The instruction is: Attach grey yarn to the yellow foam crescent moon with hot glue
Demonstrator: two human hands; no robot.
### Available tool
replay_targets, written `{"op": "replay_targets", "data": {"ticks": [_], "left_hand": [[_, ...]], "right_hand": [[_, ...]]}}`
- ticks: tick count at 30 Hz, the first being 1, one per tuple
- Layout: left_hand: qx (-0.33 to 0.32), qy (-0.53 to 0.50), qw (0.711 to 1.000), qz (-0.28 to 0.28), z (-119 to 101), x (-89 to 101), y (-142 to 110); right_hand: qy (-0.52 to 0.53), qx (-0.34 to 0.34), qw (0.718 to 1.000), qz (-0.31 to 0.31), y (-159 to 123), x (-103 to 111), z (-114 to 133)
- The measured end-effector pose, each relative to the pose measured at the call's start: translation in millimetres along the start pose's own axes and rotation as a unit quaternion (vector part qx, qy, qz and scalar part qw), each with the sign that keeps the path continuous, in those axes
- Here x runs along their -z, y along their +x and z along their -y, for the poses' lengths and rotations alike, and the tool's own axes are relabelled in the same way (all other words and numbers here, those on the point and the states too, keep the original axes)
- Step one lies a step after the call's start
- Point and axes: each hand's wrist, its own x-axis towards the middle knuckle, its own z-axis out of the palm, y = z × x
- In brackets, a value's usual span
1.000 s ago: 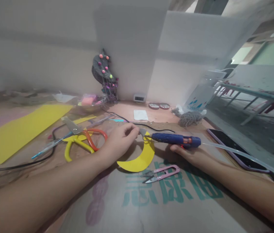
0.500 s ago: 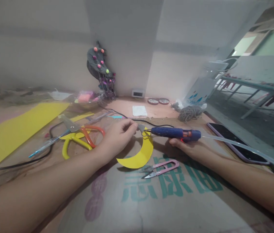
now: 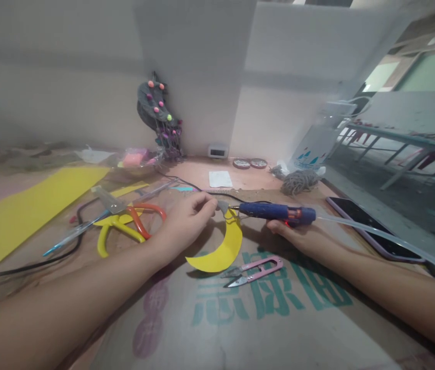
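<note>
Yellow crescent (image 3: 223,254), left hand (image 3: 190,218) pinching tip (image 3: 223,206), right hand (image 3: 296,236) gripping glue gun (image 3: 265,210), Chinese characters (image 3: 275,297)

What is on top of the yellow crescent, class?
Gray material covers the upper end of the yellow crescent, held by the left hand; the glue gun points there. Whatever lies beneath the gray material or fingers is hidden.

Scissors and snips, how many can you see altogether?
2: one pair of scissors with orange and yellow handles, left of the left hand, and the pink snips beside the yellow crescent. More could be hidden from view.
</note>
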Motion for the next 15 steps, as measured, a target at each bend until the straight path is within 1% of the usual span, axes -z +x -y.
{"op": "replay_targets", "data": {"ticks": [4,10,15], "left_hand": [[0.001,-0.003,1.000,0.003,-0.8,0.6,-1.2],[-0.011,0.003,1.000,0.001,0.8,-0.2,-0.7],[-0.008,-0.006,1.000,0.004,1.4,-0.7,-0.8]], "right_hand": [[-0.003,0.001,1.000,0.012,0.8,0.0,-2.3],[0.027,0.006,0.999,0.017,0.3,-1.3,-3.0],[0.006,0.007,1.000,0.013,-0.6,-0.4,-1.0]]}}
